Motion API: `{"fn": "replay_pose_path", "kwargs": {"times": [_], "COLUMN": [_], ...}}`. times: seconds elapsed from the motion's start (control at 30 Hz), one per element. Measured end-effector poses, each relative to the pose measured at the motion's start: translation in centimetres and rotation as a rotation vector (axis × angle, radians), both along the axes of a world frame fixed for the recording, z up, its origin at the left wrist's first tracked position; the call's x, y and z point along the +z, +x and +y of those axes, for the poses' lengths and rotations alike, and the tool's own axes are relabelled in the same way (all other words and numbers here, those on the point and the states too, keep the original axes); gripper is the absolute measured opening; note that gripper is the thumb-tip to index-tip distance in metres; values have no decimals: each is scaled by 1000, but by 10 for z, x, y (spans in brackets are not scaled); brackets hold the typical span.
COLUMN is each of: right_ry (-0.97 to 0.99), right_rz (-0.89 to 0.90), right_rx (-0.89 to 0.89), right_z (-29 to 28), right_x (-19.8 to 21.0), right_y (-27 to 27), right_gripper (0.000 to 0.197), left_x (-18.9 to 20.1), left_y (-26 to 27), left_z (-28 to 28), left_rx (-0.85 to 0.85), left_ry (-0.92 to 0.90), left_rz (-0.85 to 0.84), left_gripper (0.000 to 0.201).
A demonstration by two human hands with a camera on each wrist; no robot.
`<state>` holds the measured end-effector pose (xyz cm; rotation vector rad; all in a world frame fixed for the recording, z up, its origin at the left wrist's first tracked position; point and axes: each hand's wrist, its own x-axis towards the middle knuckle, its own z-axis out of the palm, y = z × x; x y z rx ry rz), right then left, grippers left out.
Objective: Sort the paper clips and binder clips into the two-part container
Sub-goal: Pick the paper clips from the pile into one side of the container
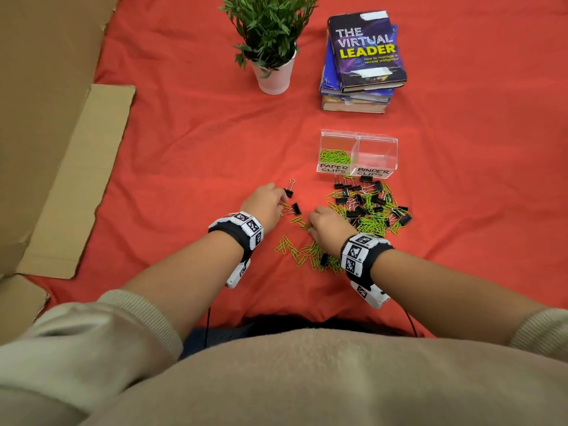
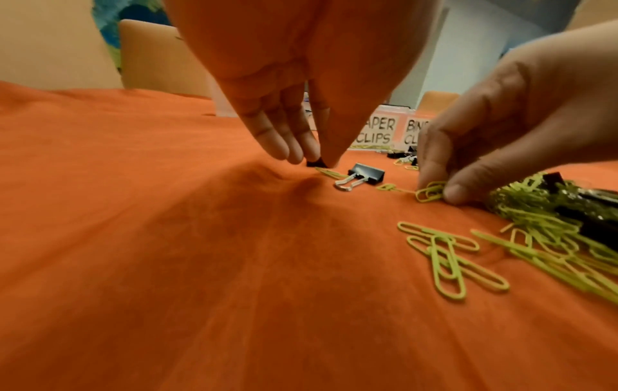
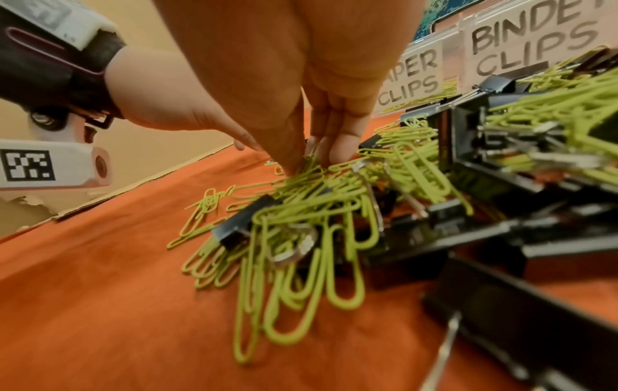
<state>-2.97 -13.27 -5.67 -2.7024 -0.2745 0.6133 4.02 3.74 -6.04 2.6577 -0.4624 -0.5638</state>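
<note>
Now your right hand [image 2: 495,127] pinches paper clips [image 2: 431,191] at the pile's left edge; your left hand [image 2: 284,87], fingertips together, touches a binder clip [image 2: 314,163].

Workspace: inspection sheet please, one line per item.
Surface: red cloth, wrinkled.
Job's things: two-part container; green paper clips in its PAPER CLIPS half, BINDER CLIPS half empty; mixed pile of both kinds in front.
Clutter: potted plant, stacked books.
Grippers: left hand at a binder clip; right hand pinches paper clips.
Cables: black wires from wrist cameras.
Surroundings: cardboard at left.
</note>
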Motion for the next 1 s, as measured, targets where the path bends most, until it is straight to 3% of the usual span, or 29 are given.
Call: {"fn": "replay_pose_path", "kwargs": {"times": [0.3,0.47,0.57,0.7,0.77,0.9,1.0], "right_ry": [50,393,613,966,923,386,181], "right_rz": [85,198,322,530,533,302,218], "right_rx": [-96,-417,-606,-872,-863,-509,-311], "right_z": [-6,-22,-33,-32,-30,-22,-13], "right_x": [7,24,30,38,37,25,21], "right_y": [4,12,19,24,25,20,15], "right_gripper": [21,20,17,12,12,12,20], "left_x": [-3,0,0,0,1,9,17], "left_y": [1,1,-1,-6,-7,-2,-5], "left_z": [-10,-11,-12,-12,-11,-6,-6], "left_rx": [-120,-153,-183,-231,-173,73,134], "left_ry": [156,194,226,243,202,-45,-182], "left_rz": [-27,11,-13,-47,-12,91,183], "left_gripper": [11,17,28,27,21,12,18]}}
